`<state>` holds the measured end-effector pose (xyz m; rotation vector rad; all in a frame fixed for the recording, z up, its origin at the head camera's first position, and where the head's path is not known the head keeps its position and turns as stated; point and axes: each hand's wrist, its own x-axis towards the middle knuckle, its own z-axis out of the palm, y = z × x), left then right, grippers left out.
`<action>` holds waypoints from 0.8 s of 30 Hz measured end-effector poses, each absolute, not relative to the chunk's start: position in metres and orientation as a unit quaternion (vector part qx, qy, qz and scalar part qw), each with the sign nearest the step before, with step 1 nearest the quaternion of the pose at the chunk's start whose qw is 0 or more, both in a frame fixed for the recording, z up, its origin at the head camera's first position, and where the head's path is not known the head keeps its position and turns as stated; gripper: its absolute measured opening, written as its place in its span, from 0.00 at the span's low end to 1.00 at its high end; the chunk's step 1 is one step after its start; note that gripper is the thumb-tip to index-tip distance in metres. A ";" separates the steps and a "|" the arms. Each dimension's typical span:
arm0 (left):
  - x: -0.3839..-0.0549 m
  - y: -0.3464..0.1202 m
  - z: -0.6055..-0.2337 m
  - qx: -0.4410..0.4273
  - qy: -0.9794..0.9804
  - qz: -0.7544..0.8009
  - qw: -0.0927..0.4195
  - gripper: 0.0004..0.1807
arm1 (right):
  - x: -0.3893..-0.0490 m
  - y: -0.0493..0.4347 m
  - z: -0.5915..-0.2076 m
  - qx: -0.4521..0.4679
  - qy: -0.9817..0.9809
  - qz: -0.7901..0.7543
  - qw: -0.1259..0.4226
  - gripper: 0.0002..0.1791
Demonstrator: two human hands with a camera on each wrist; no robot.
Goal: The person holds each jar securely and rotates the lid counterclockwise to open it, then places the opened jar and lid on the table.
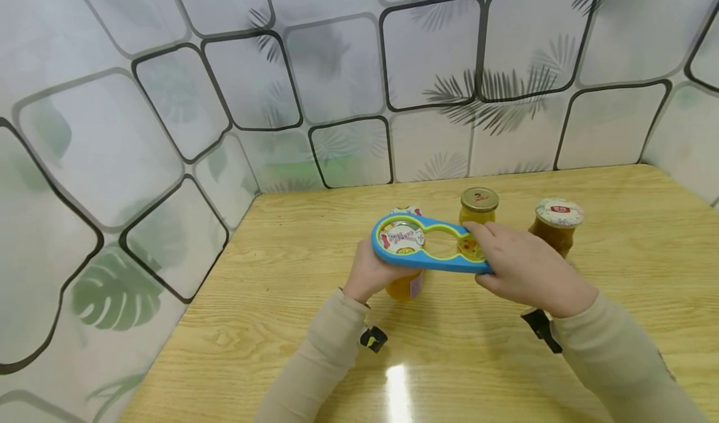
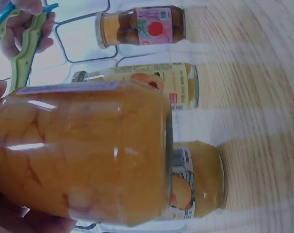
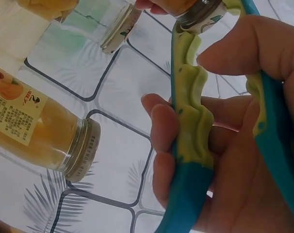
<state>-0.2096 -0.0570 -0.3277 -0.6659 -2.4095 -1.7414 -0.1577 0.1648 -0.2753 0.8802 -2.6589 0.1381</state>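
My left hand (image 1: 366,272) grips a glass jar of orange fruit (image 2: 89,150) around its body, holding it upright above the table. A blue and yellow-green jar opener (image 1: 421,260) lies across the top of this jar. Its large end loop encircles the printed lid (image 1: 401,238) in the head view. Fingers and thumb of my right hand (image 1: 530,267) curl round the opener's narrower end. Seen from the right wrist, the opener's scalloped inner edges (image 3: 190,111) flank the jar's lid, near the top of that view.
Three more jars stand behind on the wooden table (image 1: 269,323): one with yellow fruit (image 2: 205,179) behind the held jar, a gold-lidded one (image 1: 479,199) in the middle, and a dark one with a patterned lid (image 1: 558,214) at right. A patterned wall (image 1: 348,67) borders the table.
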 end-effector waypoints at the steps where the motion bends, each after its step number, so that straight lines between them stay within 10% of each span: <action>1: -0.209 -0.057 -0.327 -0.216 -0.790 -0.573 0.047 0.38 | -0.157 0.165 -0.275 0.309 -0.935 0.048 0.167 0.33; 24: -0.188 -0.055 -0.299 -0.212 -0.764 -0.609 0.022 0.36 | -0.157 0.163 -0.272 0.297 -0.936 0.032 0.184 0.29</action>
